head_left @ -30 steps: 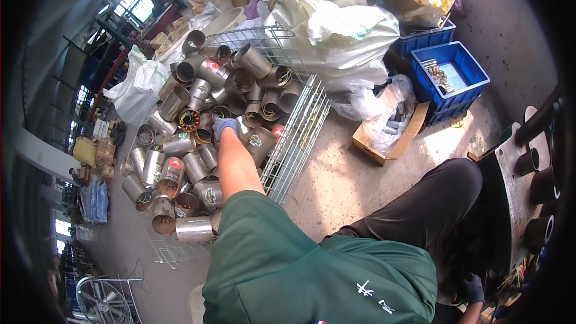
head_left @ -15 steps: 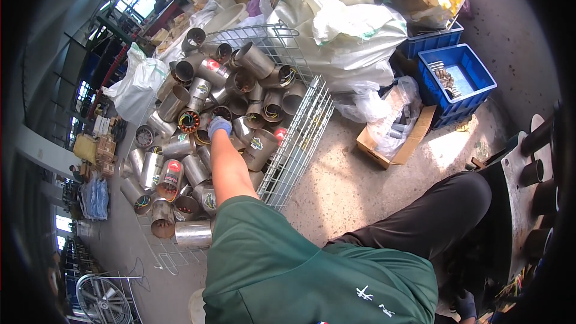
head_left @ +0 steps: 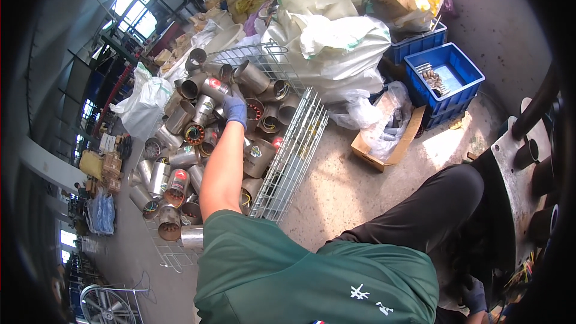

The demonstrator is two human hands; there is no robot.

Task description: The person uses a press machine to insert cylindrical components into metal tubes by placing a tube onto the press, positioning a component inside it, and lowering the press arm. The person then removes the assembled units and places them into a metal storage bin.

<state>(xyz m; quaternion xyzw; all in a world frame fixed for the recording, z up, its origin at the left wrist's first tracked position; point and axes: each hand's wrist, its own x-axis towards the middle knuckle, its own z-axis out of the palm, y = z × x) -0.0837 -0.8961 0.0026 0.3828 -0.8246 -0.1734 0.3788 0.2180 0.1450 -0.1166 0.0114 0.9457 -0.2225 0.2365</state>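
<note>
My left hand [head_left: 234,110], in a blue-grey glove, reaches into a wire basket [head_left: 294,156] heaped with steel motor stators. Its fingers are closed over a stator among the upper ones, mostly hidden behind the hand. Just right of the glove, a stator [head_left: 255,108] shows its reddish windings. Another stator [head_left: 194,134] with a ring of windings lies to the left, and a red-labelled one [head_left: 177,187] is nearer to me. My right hand [head_left: 474,295], also gloved, is low at the right beside a dark machine; its fingers are too shadowed to read.
White woven sacks [head_left: 336,48] stand behind the basket. Blue crates [head_left: 444,84] and an open carton [head_left: 390,132] with plastic-wrapped parts are to the right. A metal plate [head_left: 510,174] with tubes rises near my right knee. A fan [head_left: 108,306] stands at lower left.
My left hand has moved farther away and slightly right over the pile, onto another stator. The view has shifted a little. My right hand stays low beside the machine.
</note>
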